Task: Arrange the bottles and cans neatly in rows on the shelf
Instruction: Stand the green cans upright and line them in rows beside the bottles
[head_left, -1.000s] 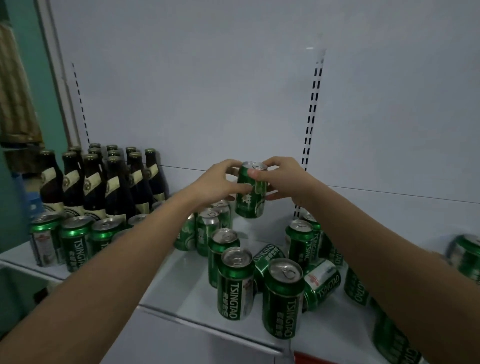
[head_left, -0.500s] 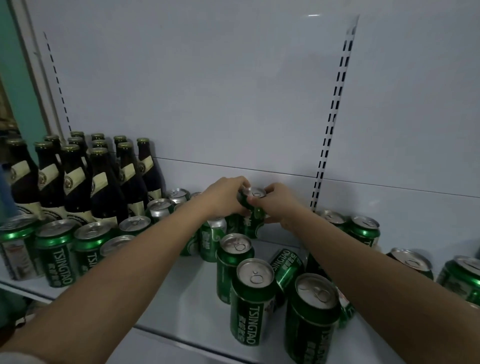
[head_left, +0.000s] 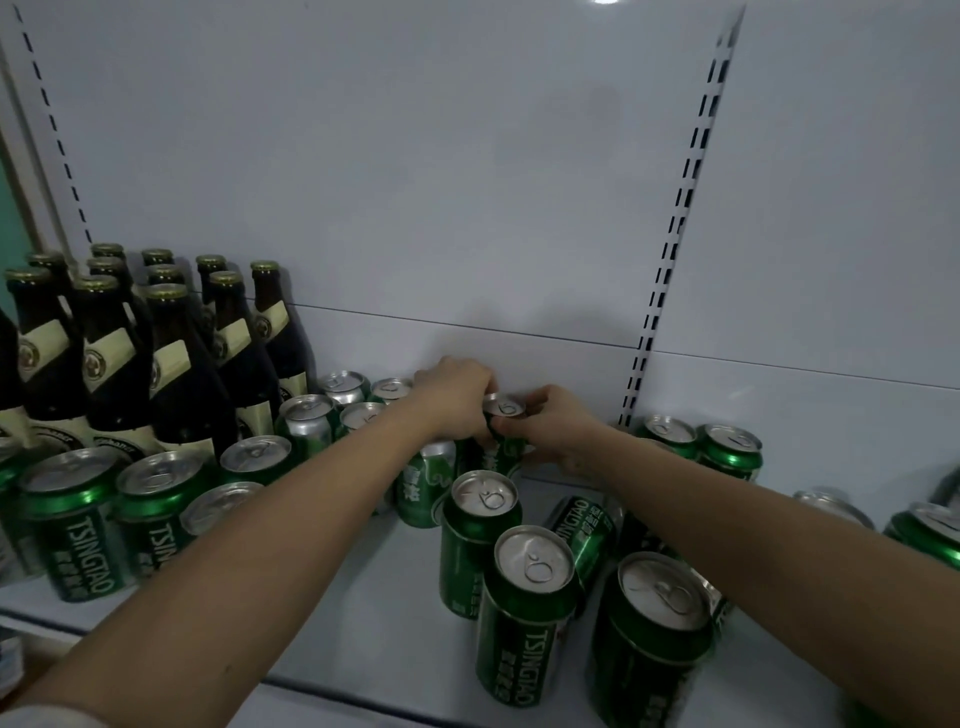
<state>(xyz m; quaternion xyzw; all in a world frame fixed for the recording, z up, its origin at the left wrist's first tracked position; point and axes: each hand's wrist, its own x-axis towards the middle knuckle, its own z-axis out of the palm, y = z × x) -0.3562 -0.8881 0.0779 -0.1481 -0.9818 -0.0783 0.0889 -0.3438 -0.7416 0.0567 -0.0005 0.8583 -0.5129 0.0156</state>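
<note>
Fingers (head_left: 470, 387) of the left hand (head_left: 457, 400) curled round the left side of an upright green can (head_left: 501, 428), while fingers (head_left: 511, 427) of the right hand (head_left: 553, 428) pinched its right side just under the rim. Both hands gripped the same can, whose silver top showed between them. It stood at the back of the white shelf (head_left: 374, 582), near the rear panel, and whether its base touched the shelf could not be told, since another can (head_left: 423, 486) stood in front of it.

To the left, dark bottles (head_left: 171, 374) with cream labels stood in rows against the back panel, and upright green cans (head_left: 156, 499) sat in rows before and beside them. Nearer the front edge, three upright cans (head_left: 530, 613) stood in a loose cluster, with one lying on its side (head_left: 584, 530) behind them. Two more upright cans (head_left: 701, 444) stood at the back beside the slotted upright (head_left: 670, 249), right of the right hand, and further cans appeared at the far right edge.
</note>
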